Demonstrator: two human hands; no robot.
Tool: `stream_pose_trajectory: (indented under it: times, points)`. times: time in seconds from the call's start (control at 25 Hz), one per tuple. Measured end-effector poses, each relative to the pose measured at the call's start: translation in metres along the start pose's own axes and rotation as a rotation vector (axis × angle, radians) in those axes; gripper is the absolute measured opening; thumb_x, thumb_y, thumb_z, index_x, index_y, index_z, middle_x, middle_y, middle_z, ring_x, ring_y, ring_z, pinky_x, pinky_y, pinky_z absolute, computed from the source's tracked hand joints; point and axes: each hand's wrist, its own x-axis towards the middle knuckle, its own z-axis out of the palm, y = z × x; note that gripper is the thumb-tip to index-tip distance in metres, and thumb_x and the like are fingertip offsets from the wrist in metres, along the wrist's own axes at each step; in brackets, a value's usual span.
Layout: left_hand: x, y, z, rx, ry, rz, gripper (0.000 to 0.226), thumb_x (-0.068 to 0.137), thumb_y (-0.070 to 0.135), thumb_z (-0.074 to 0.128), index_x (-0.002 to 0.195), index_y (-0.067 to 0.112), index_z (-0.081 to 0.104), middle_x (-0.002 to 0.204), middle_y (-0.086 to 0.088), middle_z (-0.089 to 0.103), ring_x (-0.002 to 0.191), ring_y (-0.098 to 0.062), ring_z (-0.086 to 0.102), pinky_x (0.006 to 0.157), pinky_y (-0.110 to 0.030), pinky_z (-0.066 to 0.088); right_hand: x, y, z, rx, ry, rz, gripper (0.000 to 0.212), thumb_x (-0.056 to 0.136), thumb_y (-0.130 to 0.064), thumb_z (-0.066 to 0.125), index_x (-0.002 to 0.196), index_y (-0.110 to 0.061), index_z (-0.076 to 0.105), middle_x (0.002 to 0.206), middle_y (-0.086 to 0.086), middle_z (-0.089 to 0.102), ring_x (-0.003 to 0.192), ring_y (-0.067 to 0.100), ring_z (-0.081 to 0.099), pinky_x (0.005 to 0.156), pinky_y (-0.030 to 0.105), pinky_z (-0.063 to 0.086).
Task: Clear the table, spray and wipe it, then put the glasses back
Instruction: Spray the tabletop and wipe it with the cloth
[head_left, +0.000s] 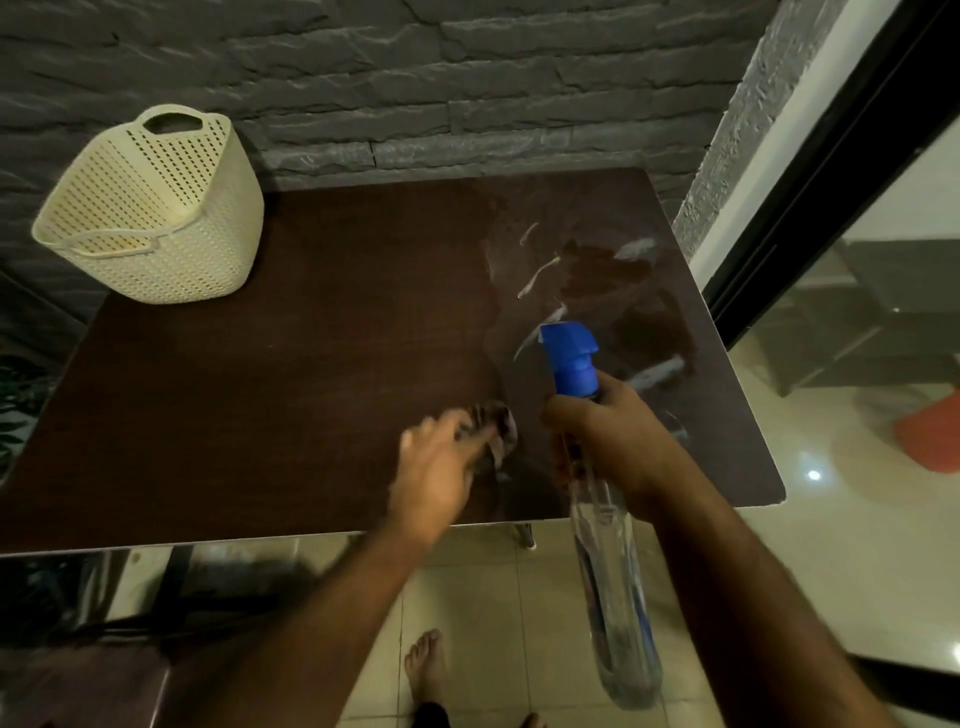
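Here the dark brown desk (270, 364) is the landmark: its near-right part carries a wet, streaked patch (587, 291) with pale smears of spray. Just left of that patch, near the desk's front edge, the left hand (441, 467) presses a dark cloth (496, 426) flat on the surface; its grip is spread over the cloth with the fingers bent around it, and both are blurred. Right beside the cloth, above the desk's front-right part, the right hand (608, 431) has its grip wrapped tight around the neck of a clear spray bottle (618, 597), whose blue trigger head (571, 358) points out over the wet patch while its body slants down past the desk's front edge toward the floor. At the desk's far-left corner, well apart from both hands, stands a cream perforated basket (156, 208) with loop handles, tipped slightly; what it holds cannot be made out. Behind the desk runs a grey stone-look wall (415, 78), to its right a dark-framed glass door (831, 208), and below its front edge a pale tiled floor (493, 597) with a bare foot (426, 665).
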Motion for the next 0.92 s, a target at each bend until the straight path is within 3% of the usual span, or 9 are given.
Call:
stream_pose_trajectory:
  times: [0.08,0.16,0.24,0.36,0.44,0.52,0.64,0.76,0.92]
  points:
    - [-0.059,0.008,0.006,-0.030,-0.078,0.195,0.074,0.068,0.016,0.074,0.130,0.045,0.047,0.122,0.008,0.047,0.099,-0.018,0.053,0.082,-0.034,0.045,-0.005,-0.004,-0.004,0.004,0.002,-0.014,0.015,0.086,-0.012,0.062,0.094,-0.020,0.052,0.070,0.001,0.056,0.055,0.012,0.056,0.054,0.028,0.051]
    - [-0.074,-0.020,-0.004,0.051,-0.035,0.275,0.084,0.054,0.013,0.081,0.125,0.045,0.051,0.117,0.009,0.050,0.094,-0.016,0.056,0.080,-0.035,0.043,-0.009,-0.006,-0.012,0.003,0.007,-0.024,0.015,0.085,-0.011,0.062,0.094,-0.018,0.053,0.070,0.001,0.056,0.055,0.011,0.056,0.053,0.025,0.051]
    - [-0.030,-0.052,-0.014,0.093,0.016,0.149,0.078,0.060,0.009,0.080,0.127,0.041,0.055,0.119,0.003,0.053,0.097,-0.022,0.056,0.084,-0.038,0.040,-0.007,-0.005,-0.022,-0.011,0.021,-0.033,0.015,0.086,-0.010,0.061,0.095,-0.018,0.052,0.073,0.003,0.055,0.058,0.013,0.055,0.054,0.025,0.051]
    - [0.063,-0.053,-0.027,0.086,0.117,-0.205,0.055,0.086,0.016,0.063,0.134,0.038,0.052,0.126,-0.004,0.051,0.108,-0.028,0.051,0.090,-0.042,0.035,-0.001,-0.003,-0.030,-0.011,0.049,-0.026,0.016,0.086,-0.011,0.062,0.095,-0.018,0.052,0.075,0.005,0.055,0.061,0.016,0.054,0.057,0.028,0.052]
    - [0.073,-0.026,-0.017,0.069,0.101,-0.189,0.054,0.087,0.018,0.060,0.135,0.040,0.050,0.126,-0.002,0.050,0.107,-0.027,0.050,0.089,-0.041,0.035,0.002,-0.004,-0.033,-0.005,0.065,-0.024,0.016,0.085,-0.010,0.062,0.095,-0.018,0.052,0.074,0.005,0.055,0.060,0.016,0.054,0.059,0.030,0.052]
    - [0.029,-0.011,-0.006,0.066,0.040,-0.034,0.062,0.078,0.016,0.070,0.132,0.040,0.053,0.119,0.001,0.053,0.100,-0.025,0.054,0.083,-0.039,0.039,0.001,-0.007,-0.036,-0.006,0.080,-0.031,0.015,0.085,-0.011,0.063,0.094,-0.017,0.053,0.074,0.005,0.055,0.060,0.016,0.054,0.060,0.029,0.052]
    - [-0.006,-0.044,-0.013,0.100,0.018,-0.042,0.071,0.067,0.014,0.080,0.128,0.042,0.056,0.117,0.004,0.056,0.097,-0.021,0.057,0.081,-0.040,0.042,0.004,-0.013,-0.042,0.022,0.057,-0.034,0.017,0.085,-0.010,0.063,0.097,-0.018,0.054,0.075,0.005,0.057,0.061,0.016,0.055,0.060,0.030,0.051]
    - [0.064,-0.072,-0.032,0.155,0.044,-0.229,0.060,0.084,0.021,0.067,0.135,0.045,0.048,0.126,0.005,0.049,0.109,-0.020,0.051,0.091,-0.040,0.036,0.024,-0.016,-0.045,0.041,0.038,-0.031,0.020,0.084,-0.009,0.063,0.100,-0.017,0.055,0.074,0.006,0.057,0.059,0.017,0.055,0.059,0.031,0.051]
    - [0.167,-0.074,-0.028,0.114,0.117,-0.260,0.056,0.090,0.019,0.057,0.140,0.042,0.044,0.130,0.004,0.045,0.114,-0.020,0.046,0.096,-0.039,0.032,0.073,-0.023,-0.042,0.049,0.020,0.014,0.020,0.085,-0.008,0.063,0.100,-0.018,0.055,0.070,0.004,0.058,0.056,0.016,0.054,0.060,0.033,0.050]
